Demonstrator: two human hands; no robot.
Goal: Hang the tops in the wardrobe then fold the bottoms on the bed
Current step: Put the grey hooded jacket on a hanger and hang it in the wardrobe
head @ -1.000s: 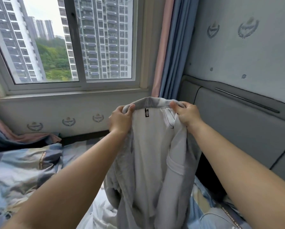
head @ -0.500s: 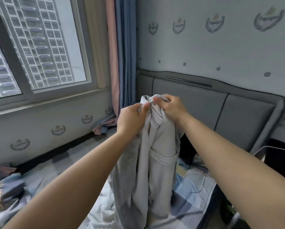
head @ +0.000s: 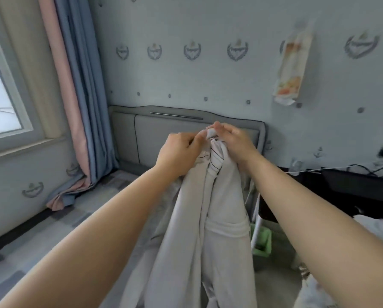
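Above the bed (head: 59, 221), towards its head end, a pale grey garment (head: 210, 221) hangs bunched from two hands held close together; the left hand (head: 178, 155) pinches the gathered top edge with curled fingers and thumb, and the right hand (head: 235, 144) grips the same bunch from the other side, its fingers wrapped round the cloth; the two hands nearly touch at the collar, where a thin dark stripe shows on a lighter inner layer; the rest of the garment falls in long folds between the forearms and runs out of view at the lower edge, so whether it reaches the bedding cannot be told. The bed carries a blue, grey and white checked cover, lying along the left wall; at its head stands a padded grey headboard (head: 155, 132) with dark piping and a slim metal strip near its top edge. In the corner behind it hang pink and blue curtains (head: 75, 103), their hems pooled on the corner of the bed; a window (head: 3, 90) with a pale frame sits at the far left. The wall (head: 208, 81) is light blue, patterned with small crests and dots; a printed hanging pouch (head: 292, 67) is fixed on it to the right. Beside the bed's right edge stands something green (head: 262, 243), and beyond it a dark surface with cables (head: 353, 168).
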